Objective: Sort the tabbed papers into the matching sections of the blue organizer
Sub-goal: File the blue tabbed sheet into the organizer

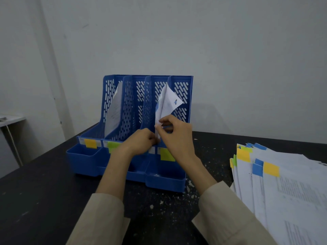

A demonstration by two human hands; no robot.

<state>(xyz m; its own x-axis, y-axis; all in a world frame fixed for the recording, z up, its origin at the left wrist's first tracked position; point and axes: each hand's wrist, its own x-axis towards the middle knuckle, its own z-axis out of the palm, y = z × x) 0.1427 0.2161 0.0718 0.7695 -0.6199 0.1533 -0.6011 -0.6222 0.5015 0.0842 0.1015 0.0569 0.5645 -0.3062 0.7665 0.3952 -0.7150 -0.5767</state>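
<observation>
Early going: both my left hand and right hand pinch one sheet into the blue organizer's third section, one paper filed leftmost, big stack waiting right of it.

A single head-worn camera looks forward and down from above the person's forearms, close over the dark table. It faces the blue organizer standing near the grey wall, roughly centred in the frame. The wide angle also catches the paper stack at lower right, cut by the frame edge
</observation>
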